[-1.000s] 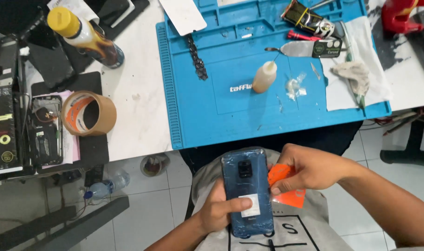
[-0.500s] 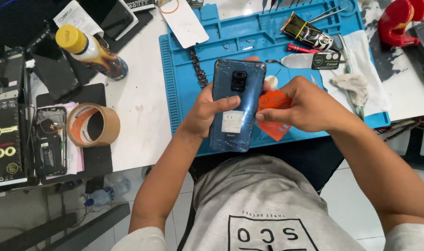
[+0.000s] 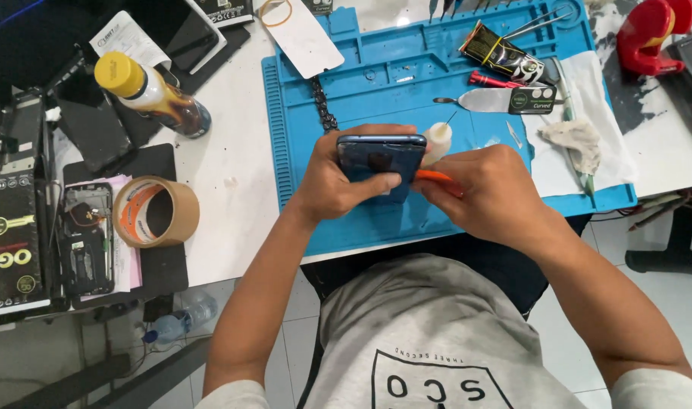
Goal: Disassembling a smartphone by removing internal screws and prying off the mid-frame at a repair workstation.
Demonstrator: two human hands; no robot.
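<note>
Head view, left to right: a roll of brown tape (image 3: 156, 211) lies on the table (image 3: 232, 174), well left of the blue work mat (image 3: 376, 83). Over the mat, the left hand (image 3: 338, 182) has its fingers closed around a dark blue phone (image 3: 380, 160), held on edge. The right hand (image 3: 490, 193) pinches an orange pry pick (image 3: 431, 176) whose tip meets the phone's right side. This looks like the prying stage; a next move would call for a firm hold and light pressure along the seam.
</note>
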